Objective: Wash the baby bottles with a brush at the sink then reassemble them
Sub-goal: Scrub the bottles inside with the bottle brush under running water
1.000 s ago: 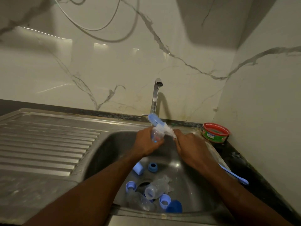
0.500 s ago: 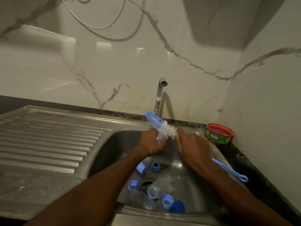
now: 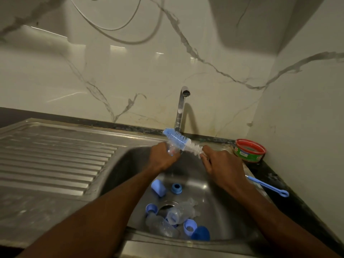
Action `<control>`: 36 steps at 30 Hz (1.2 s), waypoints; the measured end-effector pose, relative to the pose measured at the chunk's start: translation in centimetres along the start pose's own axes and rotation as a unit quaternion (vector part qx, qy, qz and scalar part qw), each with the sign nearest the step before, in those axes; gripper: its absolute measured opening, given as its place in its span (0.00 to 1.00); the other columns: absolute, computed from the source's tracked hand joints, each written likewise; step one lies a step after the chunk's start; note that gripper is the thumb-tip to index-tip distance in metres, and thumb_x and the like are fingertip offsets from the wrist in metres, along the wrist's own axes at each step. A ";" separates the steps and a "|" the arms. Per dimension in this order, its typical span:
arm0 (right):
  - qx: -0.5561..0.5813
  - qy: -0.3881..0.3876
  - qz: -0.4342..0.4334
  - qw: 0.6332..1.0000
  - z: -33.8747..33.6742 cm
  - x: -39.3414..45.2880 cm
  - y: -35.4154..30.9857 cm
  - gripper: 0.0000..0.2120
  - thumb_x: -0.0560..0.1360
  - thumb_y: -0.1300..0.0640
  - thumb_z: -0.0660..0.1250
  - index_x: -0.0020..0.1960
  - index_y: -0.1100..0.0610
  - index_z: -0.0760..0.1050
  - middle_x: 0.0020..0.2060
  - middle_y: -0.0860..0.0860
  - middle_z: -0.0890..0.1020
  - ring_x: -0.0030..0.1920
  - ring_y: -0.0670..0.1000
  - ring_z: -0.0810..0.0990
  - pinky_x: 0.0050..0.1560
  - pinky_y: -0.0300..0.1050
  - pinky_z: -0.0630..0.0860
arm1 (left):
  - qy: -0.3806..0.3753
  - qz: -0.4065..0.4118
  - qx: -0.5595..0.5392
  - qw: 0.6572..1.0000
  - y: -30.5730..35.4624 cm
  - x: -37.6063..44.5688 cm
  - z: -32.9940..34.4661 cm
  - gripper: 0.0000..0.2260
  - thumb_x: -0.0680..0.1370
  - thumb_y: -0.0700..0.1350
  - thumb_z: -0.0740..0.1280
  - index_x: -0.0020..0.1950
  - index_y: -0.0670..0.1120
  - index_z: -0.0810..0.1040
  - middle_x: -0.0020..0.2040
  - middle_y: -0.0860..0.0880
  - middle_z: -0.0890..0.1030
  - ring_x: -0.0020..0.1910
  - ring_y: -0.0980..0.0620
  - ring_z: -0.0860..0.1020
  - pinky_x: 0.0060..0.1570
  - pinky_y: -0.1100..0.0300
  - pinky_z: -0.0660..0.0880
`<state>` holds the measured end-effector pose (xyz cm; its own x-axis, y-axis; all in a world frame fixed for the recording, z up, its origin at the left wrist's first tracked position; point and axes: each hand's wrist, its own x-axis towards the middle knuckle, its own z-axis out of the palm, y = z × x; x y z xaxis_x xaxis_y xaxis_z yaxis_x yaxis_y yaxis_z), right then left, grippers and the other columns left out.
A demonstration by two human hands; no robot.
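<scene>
Over the steel sink (image 3: 119,164), my left hand (image 3: 162,158) grips a small clear bottle part (image 3: 171,150). My right hand (image 3: 221,164) holds the bottle brush (image 3: 181,140) by its handle; the blue and white bristle head sticks out up and to the left, just above the bottle part and outside it. Down in the basin lie two clear baby bottles (image 3: 178,213) and several blue caps and rings (image 3: 158,188) around the drain.
The tap (image 3: 181,107) stands behind the hands with no water visible. A red-rimmed green tub (image 3: 249,150) sits in the back right corner. A thin blue brush (image 3: 268,186) lies on the dark counter at right. A ribbed drainboard (image 3: 52,157) is at left.
The brush head has slid up and out to the left, so more of the bristles show above the bottle part. The hands stay close together over the basin.
</scene>
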<state>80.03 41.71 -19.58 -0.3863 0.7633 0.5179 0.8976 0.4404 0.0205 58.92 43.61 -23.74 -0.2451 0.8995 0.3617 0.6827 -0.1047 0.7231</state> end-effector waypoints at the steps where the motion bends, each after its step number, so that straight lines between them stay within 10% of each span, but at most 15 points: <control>1: -0.001 0.004 0.002 1.000 0.1 0.2 -0.4 0.12 0.84 0.44 0.57 0.63 0.46 0.73 0.46 0.49 0.84 0.41 0.49 0.80 0.41 0.46 0.78 | -0.031 0.029 0.003 0.999 0.3 -0.2 0.4 0.15 0.78 0.51 0.73 0.59 0.44 0.78 0.52 0.49 0.79 0.50 0.55 0.76 0.53 0.61 0.73; 5: -0.049 -0.015 0.031 0.998 0.2 1.0 -1.2 0.12 0.83 0.44 0.60 0.63 0.47 0.72 0.50 0.50 0.83 0.46 0.51 0.81 0.46 0.46 0.75 | -0.120 0.116 0.032 0.985 1.7 -0.9 2.2 0.13 0.75 0.48 0.75 0.56 0.46 0.80 0.51 0.51 0.82 0.53 0.53 0.81 0.54 0.57 0.79; 8: -0.015 -0.004 0.032 0.999 0.1 0.7 -0.6 0.12 0.84 0.43 0.58 0.62 0.46 0.72 0.47 0.49 0.83 0.43 0.50 0.81 0.45 0.48 0.79 | -0.047 0.071 0.009 0.996 1.8 -0.6 1.8 0.10 0.76 0.48 0.75 0.51 0.48 0.77 0.44 0.55 0.77 0.47 0.57 0.79 0.45 0.67 0.72; 14: -0.018 0.002 0.006 1.000 -0.1 -0.4 0.6 0.13 0.84 0.43 0.56 0.62 0.45 0.74 0.43 0.47 0.83 0.39 0.48 0.78 0.37 0.44 0.73 | 0.041 -0.048 0.011 0.998 -1.1 1.0 0.0 0.19 0.75 0.55 0.75 0.56 0.42 0.80 0.51 0.46 0.83 0.50 0.50 0.80 0.54 0.54 0.78; 22: -0.021 0.024 0.053 0.998 -0.1 0.5 -1.1 0.13 0.84 0.44 0.54 0.64 0.47 0.71 0.44 0.50 0.82 0.39 0.51 0.78 0.39 0.45 0.71 | -0.055 0.141 0.013 0.988 2.3 -0.7 1.9 0.16 0.75 0.53 0.75 0.59 0.48 0.80 0.54 0.51 0.82 0.49 0.59 0.77 0.51 0.65 0.74; 29: -0.012 -0.002 0.024 1.000 -0.1 -0.5 0.2 0.15 0.84 0.43 0.56 0.67 0.45 0.73 0.46 0.48 0.83 0.40 0.48 0.77 0.39 0.44 0.67 | 0.048 -0.018 0.000 0.999 -0.5 0.5 -0.3 0.18 0.76 0.56 0.74 0.56 0.44 0.81 0.51 0.46 0.83 0.48 0.52 0.79 0.54 0.55 0.77; 36: -0.046 -0.031 0.061 0.997 -0.5 0.4 -1.4 0.14 0.84 0.44 0.58 0.67 0.46 0.70 0.52 0.51 0.82 0.47 0.52 0.79 0.47 0.48 0.73 | -0.114 0.145 0.064 0.981 1.7 -0.8 2.0 0.18 0.74 0.57 0.74 0.58 0.49 0.80 0.53 0.50 0.83 0.51 0.54 0.81 0.55 0.51 0.80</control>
<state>78.71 41.14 -18.95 -0.2822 0.8375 0.4680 0.9534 0.2990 0.0400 61.69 43.52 -23.95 0.1231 0.9127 0.3896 0.7851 -0.3298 0.5244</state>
